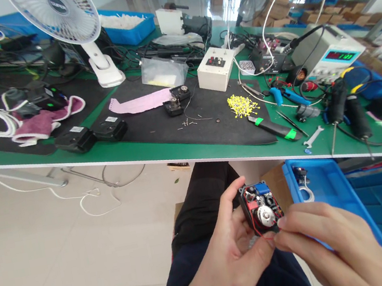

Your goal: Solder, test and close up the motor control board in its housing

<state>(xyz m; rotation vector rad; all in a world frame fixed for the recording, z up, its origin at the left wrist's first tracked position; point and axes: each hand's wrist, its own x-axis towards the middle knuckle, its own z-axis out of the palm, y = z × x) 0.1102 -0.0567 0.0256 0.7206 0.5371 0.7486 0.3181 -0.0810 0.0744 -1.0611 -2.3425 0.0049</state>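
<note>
My left hand (pixel 242 242) is wrapped round a small black device housing (pixel 262 206) above my lap. The housing's inside faces up and shows a round silver motor-like part, a blue component and thin red wires (pixel 258 229). At its lower right corner, my right hand (pixel 323 233) has thumb and forefinger pinched together by the red wires. Whether a wire end sits between those fingertips, I cannot make out. On the black mat (pixel 145 131) lie two similar opened housings (pixel 178 100) beside a pink strip (pixel 144 103).
Yellow-headed small parts (pixel 242 105) lie in a pile near a box cutter (pixel 272 127). Two soldering irons (pixel 338 103), a small wrench (pixel 313 137) and a power supply (pixel 333 51) are on the right. A white fan (pixel 101 65) stands behind; a blue bin (pixel 334 187) sits below the table edge.
</note>
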